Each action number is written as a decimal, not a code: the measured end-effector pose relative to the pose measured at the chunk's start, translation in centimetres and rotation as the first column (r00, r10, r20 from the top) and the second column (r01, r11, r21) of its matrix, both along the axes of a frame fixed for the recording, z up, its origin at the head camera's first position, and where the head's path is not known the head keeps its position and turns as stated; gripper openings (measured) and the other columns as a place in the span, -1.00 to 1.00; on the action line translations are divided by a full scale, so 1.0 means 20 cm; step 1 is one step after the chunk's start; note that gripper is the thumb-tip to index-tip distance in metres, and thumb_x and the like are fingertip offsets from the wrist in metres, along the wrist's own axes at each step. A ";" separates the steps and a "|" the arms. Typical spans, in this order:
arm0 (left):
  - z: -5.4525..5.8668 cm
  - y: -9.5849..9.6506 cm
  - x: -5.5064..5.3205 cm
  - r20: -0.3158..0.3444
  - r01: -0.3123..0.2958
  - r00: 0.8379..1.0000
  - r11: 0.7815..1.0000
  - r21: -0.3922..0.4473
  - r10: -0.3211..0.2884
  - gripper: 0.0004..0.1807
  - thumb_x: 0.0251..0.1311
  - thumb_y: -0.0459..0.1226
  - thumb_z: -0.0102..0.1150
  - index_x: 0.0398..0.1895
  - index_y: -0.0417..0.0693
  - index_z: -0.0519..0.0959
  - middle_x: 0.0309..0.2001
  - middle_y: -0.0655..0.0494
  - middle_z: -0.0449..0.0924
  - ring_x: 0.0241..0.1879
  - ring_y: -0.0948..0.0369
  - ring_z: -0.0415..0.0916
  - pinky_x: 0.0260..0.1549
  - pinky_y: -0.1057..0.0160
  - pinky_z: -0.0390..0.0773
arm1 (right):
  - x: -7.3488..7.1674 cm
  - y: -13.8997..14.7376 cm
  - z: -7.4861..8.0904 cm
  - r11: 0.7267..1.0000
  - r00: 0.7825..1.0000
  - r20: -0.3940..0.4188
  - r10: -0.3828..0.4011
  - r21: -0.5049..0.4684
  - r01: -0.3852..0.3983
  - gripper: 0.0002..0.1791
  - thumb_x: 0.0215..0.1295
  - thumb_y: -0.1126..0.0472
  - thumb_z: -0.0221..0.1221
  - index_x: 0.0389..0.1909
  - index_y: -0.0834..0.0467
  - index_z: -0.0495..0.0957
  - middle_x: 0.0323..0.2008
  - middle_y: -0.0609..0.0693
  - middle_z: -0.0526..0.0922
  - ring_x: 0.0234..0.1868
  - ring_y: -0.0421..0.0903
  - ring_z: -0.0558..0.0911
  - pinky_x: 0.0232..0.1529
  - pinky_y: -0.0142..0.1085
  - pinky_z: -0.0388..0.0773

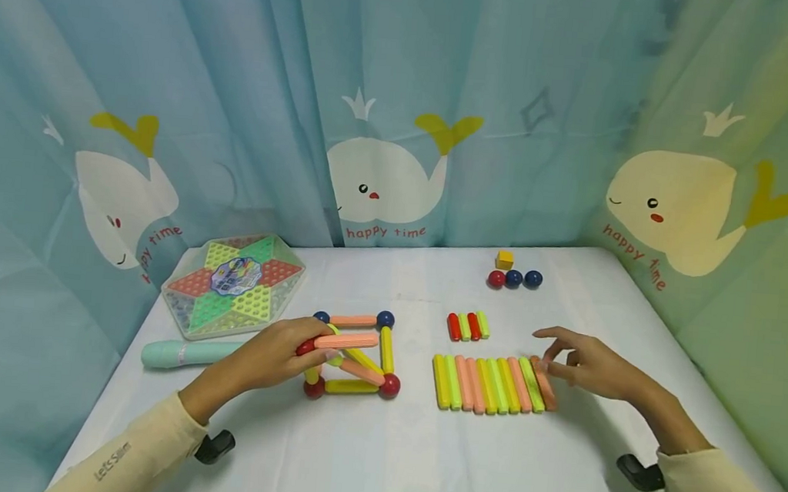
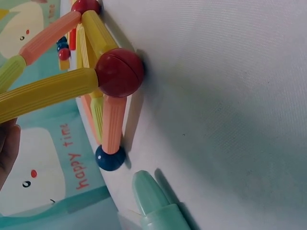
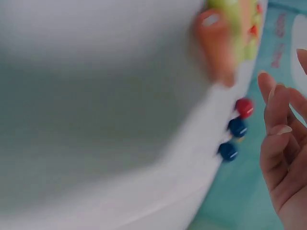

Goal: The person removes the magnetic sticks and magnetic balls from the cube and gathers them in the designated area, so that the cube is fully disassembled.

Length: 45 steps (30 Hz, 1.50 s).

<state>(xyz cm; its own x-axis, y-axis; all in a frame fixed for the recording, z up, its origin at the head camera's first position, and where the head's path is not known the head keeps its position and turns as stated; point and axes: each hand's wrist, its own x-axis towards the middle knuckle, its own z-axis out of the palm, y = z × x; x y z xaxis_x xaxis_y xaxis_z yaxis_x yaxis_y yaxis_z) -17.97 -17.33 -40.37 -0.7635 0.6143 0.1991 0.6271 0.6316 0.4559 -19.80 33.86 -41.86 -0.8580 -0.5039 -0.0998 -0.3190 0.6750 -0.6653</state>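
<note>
A frame of magnetic building sticks and balls (image 1: pixel 351 387) stands left of the table's middle, with red and blue balls at its corners. My left hand (image 1: pixel 279 354) grips its raised top, at a red ball (image 1: pixel 306 346) with a pink stick (image 1: pixel 348 340) reaching right from it. In the left wrist view, a yellow stick (image 2: pixel 48 92) slants up from a lower red ball (image 2: pixel 120 73) towards the fingers. My right hand (image 1: pixel 582 363), fingers loosely bent, hovers by an orange stick (image 1: pixel 544 384) that leans askew at the right end of a row of sticks (image 1: pixel 487 385). Nothing lies between its fingers.
Behind the row lie several short red and green sticks (image 1: pixel 468 326). Farther back are one red and two blue balls (image 1: pixel 513 279) and a yellow cube (image 1: pixel 505 260). A star-patterned game board (image 1: pixel 193 323) and a mint-green tube-like object (image 1: pixel 177 354) lie at the left.
</note>
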 end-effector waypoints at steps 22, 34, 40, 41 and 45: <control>0.04 -0.09 0.04 0.063 -0.048 0.997 0.998 0.028 0.046 -0.55 0.37 0.04 0.20 0.17 0.00 0.52 -0.12 0.26 0.58 -0.25 0.29 0.50 -0.29 0.35 0.59 | -0.04 -0.99 0.18 0.963 0.951 -0.154 0.269 0.006 -0.271 -0.46 0.44 -0.04 0.20 0.33 0.08 0.40 0.09 -0.02 0.63 -0.01 -0.12 0.64 -0.03 -0.17 0.65; 0.02 -0.14 0.06 0.117 -0.068 0.992 0.994 0.089 0.057 -0.48 0.37 -0.03 0.23 0.27 -0.08 0.46 0.03 0.18 0.63 -0.09 0.27 0.60 -0.10 0.29 0.65 | -0.05 -1.36 0.19 0.940 0.936 -0.146 0.321 -0.075 -0.334 -0.62 0.37 0.14 0.27 0.16 0.12 0.56 -0.01 -0.04 0.70 -0.22 -0.18 0.58 -0.18 -0.35 0.57; 0.01 -0.15 0.06 0.072 -0.059 0.996 0.994 0.094 0.052 -0.54 0.38 -0.04 0.21 0.22 -0.10 0.51 -0.01 0.19 0.65 -0.13 0.30 0.60 -0.14 0.32 0.65 | -0.04 -1.44 0.18 0.932 0.930 -0.125 0.346 -0.071 -0.357 -0.67 0.35 0.26 0.23 0.11 0.14 0.56 -0.17 -0.04 0.69 -0.30 -0.19 0.54 -0.26 -0.42 0.52; 0.01 -0.15 0.06 0.058 -0.054 0.997 0.994 0.094 0.049 -0.53 0.38 -0.05 0.21 0.21 -0.12 0.52 -0.01 0.18 0.65 -0.14 0.30 0.60 -0.15 0.32 0.65 | -0.04 -1.45 0.18 0.932 0.929 -0.132 0.345 -0.070 -0.355 -0.69 0.35 0.24 0.23 0.09 0.14 0.57 -0.22 -0.06 0.68 -0.34 -0.19 0.53 -0.30 -0.42 0.51; 0.00 -0.16 0.06 0.018 -0.045 0.999 0.994 0.096 0.044 -0.53 0.37 -0.06 0.23 0.20 -0.14 0.53 -0.03 0.16 0.66 -0.18 0.31 0.60 -0.19 0.32 0.65 | -0.03 -1.48 0.18 0.944 0.931 -0.194 0.308 -0.058 -0.325 -0.77 0.35 0.14 0.28 -0.03 0.11 0.63 -0.37 -0.11 0.65 -0.41 -0.21 0.50 -0.37 -0.41 0.48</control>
